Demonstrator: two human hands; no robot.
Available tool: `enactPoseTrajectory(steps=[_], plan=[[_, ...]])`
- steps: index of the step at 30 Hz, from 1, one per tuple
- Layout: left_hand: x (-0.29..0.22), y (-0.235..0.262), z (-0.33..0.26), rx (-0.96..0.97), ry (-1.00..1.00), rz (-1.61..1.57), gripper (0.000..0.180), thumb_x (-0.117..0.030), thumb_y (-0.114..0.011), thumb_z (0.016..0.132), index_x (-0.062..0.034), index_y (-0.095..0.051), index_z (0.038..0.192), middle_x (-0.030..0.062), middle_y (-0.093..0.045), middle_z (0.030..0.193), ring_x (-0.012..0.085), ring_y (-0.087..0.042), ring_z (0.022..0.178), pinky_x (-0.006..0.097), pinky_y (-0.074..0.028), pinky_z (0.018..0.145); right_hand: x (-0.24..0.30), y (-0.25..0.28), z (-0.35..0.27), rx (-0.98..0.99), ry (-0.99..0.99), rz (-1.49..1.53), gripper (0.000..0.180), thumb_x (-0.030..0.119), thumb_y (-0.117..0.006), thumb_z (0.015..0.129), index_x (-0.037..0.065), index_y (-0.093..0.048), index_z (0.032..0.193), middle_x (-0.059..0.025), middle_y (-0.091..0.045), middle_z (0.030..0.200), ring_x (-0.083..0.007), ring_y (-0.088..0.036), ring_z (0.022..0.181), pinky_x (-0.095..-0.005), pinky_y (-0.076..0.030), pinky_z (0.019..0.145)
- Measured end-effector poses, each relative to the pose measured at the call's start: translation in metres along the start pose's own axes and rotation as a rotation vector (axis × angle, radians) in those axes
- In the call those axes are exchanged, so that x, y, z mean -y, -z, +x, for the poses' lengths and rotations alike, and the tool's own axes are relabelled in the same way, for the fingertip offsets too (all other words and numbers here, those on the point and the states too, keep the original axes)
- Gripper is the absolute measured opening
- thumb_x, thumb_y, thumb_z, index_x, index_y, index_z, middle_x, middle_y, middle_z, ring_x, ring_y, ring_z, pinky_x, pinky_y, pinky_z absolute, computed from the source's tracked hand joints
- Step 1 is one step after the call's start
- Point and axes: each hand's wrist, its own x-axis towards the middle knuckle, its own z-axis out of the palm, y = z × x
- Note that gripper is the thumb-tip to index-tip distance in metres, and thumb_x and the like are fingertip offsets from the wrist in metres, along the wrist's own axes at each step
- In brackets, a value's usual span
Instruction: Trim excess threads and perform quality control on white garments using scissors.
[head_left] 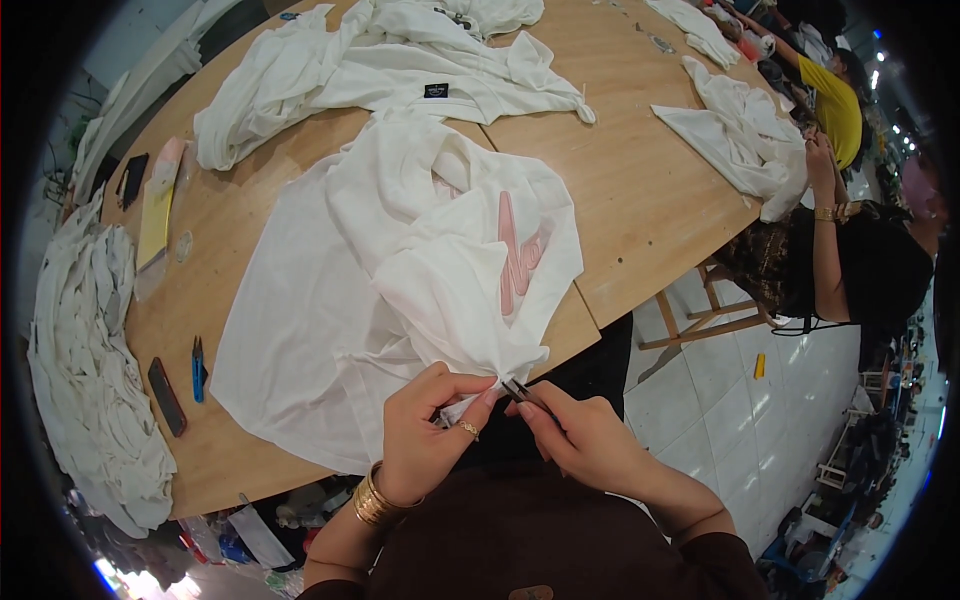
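A white garment (300, 270) with pink appliqué lettering (508, 250) lies spread over the table's near edge. My left hand (430, 425) pinches a bit of its cloth between thumb and fingers, close to my body. My right hand (580, 430) grips a pair of dark thread snips (514, 389), mostly hidden by the fingers. The blades touch or nearly touch the cloth beside my left fingertips; I cannot tell whether they are closed.
On the wooden table (620, 180) lie blue snips (198, 370), a phone (167, 397) and a yellow pad (157, 215). White garments form a pile (90, 370) at left, another heap (400, 70) at the back. At right sits a co-worker (860, 260) with white cloth (745, 135).
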Motion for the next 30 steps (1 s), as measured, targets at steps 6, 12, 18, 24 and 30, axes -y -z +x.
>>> enactPoseTrajectory(steps=[6,12,18,24,30], plan=[[0.001,0.0,-0.001,-0.015,-0.105,0.134,0.018,-0.004,-0.07,0.076,-0.0028,-0.068,0.093,0.0048,-0.053,0.065,0.0112,-0.048,0.054,0.023,-0.037,0.049,0.003,0.001,0.004,0.035,-0.12,0.194,0.024,0.023,-0.046,0.097,0.001,-0.049,0.089,-0.0126,-0.052,0.057,-0.0253,-0.053,0.048,-0.0324,-0.04,0.047],[-0.003,-0.003,0.001,-0.015,-0.181,0.161,0.017,-0.002,-0.069,0.076,-0.0041,-0.069,0.094,0.0052,-0.052,0.065,0.0131,-0.048,0.053,0.024,-0.037,0.047,-0.015,-0.01,0.009,0.133,-0.21,0.645,0.03,0.028,-0.039,0.1,0.004,-0.049,0.084,0.0004,-0.044,0.053,-0.0056,-0.039,0.045,-0.0215,-0.03,0.044],[0.002,-0.002,-0.004,0.042,-0.028,0.001,0.016,-0.003,-0.069,0.077,-0.0043,-0.068,0.093,0.0041,-0.053,0.066,0.0117,-0.049,0.056,0.023,-0.039,0.052,-0.024,0.001,0.013,-0.203,-0.153,0.826,0.021,0.024,-0.048,0.096,0.005,-0.051,0.087,0.0024,-0.044,0.055,-0.0034,-0.041,0.048,-0.019,-0.031,0.045],[-0.001,0.001,-0.003,0.044,-0.039,0.034,0.014,-0.005,-0.069,0.077,-0.0046,-0.068,0.091,0.0038,-0.054,0.066,0.0115,-0.049,0.057,0.023,-0.038,0.053,-0.023,-0.008,0.015,-0.292,0.108,0.069,0.022,0.008,-0.065,0.08,0.005,-0.055,0.099,-0.0068,-0.059,0.064,-0.0139,-0.057,0.052,-0.0259,-0.044,0.051],[-0.005,0.009,-0.001,0.036,-0.066,0.168,0.01,-0.006,-0.07,0.077,-0.0033,-0.068,0.086,0.0037,-0.055,0.066,0.0114,-0.049,0.058,0.024,-0.038,0.053,-0.041,-0.002,0.022,-0.535,0.23,-0.292,0.01,0.007,-0.063,0.084,0.004,-0.057,0.09,-0.0107,-0.059,0.068,-0.0169,-0.058,0.053,-0.0278,-0.043,0.05]])
